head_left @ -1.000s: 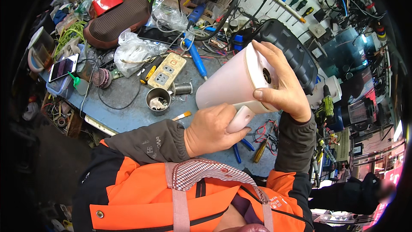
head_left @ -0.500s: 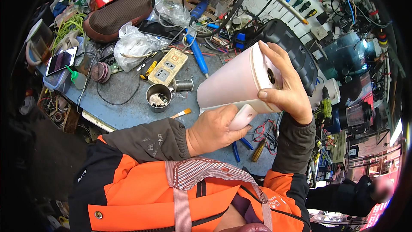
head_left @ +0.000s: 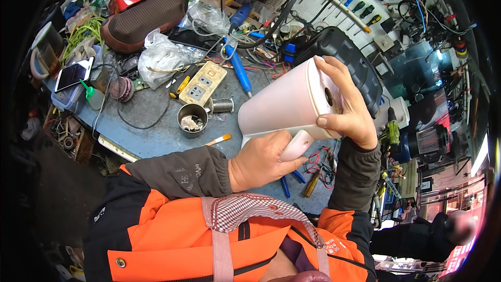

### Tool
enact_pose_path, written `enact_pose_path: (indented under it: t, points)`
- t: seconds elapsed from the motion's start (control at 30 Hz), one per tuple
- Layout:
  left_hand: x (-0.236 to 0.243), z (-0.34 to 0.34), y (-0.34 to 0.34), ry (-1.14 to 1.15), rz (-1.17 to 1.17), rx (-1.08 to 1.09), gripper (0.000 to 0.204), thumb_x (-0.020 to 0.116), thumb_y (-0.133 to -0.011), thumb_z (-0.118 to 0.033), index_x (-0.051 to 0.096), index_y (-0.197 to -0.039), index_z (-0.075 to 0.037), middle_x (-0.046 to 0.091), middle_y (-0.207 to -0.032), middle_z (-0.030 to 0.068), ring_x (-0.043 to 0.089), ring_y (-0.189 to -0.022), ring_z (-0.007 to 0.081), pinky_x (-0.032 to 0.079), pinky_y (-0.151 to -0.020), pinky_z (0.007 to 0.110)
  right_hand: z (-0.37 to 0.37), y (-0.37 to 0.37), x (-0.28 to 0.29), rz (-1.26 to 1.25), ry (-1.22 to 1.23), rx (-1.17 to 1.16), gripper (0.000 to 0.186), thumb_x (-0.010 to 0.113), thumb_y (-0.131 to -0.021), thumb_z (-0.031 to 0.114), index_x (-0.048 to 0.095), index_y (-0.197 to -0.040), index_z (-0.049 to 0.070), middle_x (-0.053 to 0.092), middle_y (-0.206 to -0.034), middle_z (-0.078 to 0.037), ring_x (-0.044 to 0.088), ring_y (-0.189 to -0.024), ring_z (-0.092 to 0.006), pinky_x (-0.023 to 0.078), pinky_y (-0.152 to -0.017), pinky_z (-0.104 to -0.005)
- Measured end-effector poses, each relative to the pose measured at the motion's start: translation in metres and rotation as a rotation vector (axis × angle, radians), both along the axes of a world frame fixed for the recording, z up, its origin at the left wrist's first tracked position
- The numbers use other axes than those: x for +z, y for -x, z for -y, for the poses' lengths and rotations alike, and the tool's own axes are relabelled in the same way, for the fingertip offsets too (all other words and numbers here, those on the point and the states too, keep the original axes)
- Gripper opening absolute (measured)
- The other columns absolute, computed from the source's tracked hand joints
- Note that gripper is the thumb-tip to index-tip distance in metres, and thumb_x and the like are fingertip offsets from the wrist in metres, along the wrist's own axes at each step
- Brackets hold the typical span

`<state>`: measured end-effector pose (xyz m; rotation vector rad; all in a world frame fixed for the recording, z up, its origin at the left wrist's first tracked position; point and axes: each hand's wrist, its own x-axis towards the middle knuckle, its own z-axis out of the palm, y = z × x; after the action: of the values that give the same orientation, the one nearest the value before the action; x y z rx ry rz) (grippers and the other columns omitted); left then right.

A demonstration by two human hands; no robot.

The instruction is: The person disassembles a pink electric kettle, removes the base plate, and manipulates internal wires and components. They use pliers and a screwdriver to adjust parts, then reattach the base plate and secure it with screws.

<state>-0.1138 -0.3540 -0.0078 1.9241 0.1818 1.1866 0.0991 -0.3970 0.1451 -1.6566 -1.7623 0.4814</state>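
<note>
A: Where is the jug (head_left: 276,99)?
B: Just right of the frame's centre, lying tilted over the bench (head_left: 151,117), its end with the dark hole (head_left: 329,95) toward the upper right.

A: How is it held?
B: The left hand (head_left: 261,157) is curled closed around the handle (head_left: 298,145). The right hand (head_left: 350,115) is partly open, spread across the holed end, thumb on the near edge, fingers over the far side.

A: Is that a good hold?
B: It seems so: the handle hand probably carries the weight while the other steadies the end. Pressure is best kept even, with the right palm off the hole.

A: Anything nearby to mind?
B: The iron (head_left: 239,70), above centre, points down close to the jug; the body should be kept off its tip. The cup (head_left: 193,131) and brush (head_left: 219,139) lie left of the jug, the screwdriver (head_left: 311,185) below, so wide swings are best avoided.
</note>
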Motion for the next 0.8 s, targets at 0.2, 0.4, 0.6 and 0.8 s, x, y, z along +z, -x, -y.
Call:
enact_pose_path:
  t: [0.2, 0.4, 0.6, 0.8]
  points:
    - [-0.001, -0.002, 0.0, -0.032, 0.042, 0.0, 0.039, 0.093, -0.088, -0.027, 0.065, -0.094, -0.001, 0.069, -0.087, 0.0181, 0.072, -0.077, 0.0376, 0.057, -0.069, 0.044, 0.0, -0.005, -0.009, 0.003, -0.006, 0.017, 0.125, 0.093, -0.064, 0.067, 0.051, -0.166, 0.009, 0.034, -0.17, -0.027, 0.034, -0.16, -0.0438, 0.027, -0.131, -0.05]
    - [0.002, -0.022, 0.008, -0.12, 0.078, -0.001, 0.034, 0.089, -0.09, -0.029, 0.067, -0.091, -0.003, 0.067, -0.081, 0.0145, 0.069, -0.068, 0.0336, 0.053, -0.061, 0.044, 0.003, -0.011, -0.008, 0.264, 0.003, 0.017, 0.126, 0.082, -0.069, 0.086, 0.051, -0.167, 0.014, 0.032, -0.173, -0.036, 0.032, -0.16, -0.0524, 0.027, -0.13, -0.0576]
    - [0.042, -0.085, -0.026, 0.186, 0.269, 0.052, 0.062, 0.073, -0.101, -0.026, 0.05, -0.147, 0.009, 0.063, -0.127, 0.0241, 0.063, -0.114, 0.0356, 0.05, -0.101, 0.045, -0.01, 0.015, -0.005, 0.533, -0.123, -0.008, 0.099, 0.075, -0.089, 0.073, 0.056, -0.162, 0.011, 0.042, -0.167, -0.037, 0.038, -0.156, -0.0547, 0.032, -0.128, -0.0563]
    - [0.068, -0.086, -0.028, 0.7, 0.242, -0.301, 0.064, 0.055, -0.1, -0.015, 0.044, -0.159, 0.008, 0.063, -0.146, 0.0194, 0.062, -0.133, 0.0246, 0.047, -0.116, 0.036, -0.012, 0.013, -0.023, -0.38, -0.464, -0.297, 0.055, 0.08, -0.099, 0.017, 0.064, -0.146, -0.007, 0.068, -0.144, -0.025, 0.063, -0.138, -0.0334, 0.048, -0.117, -0.0409]
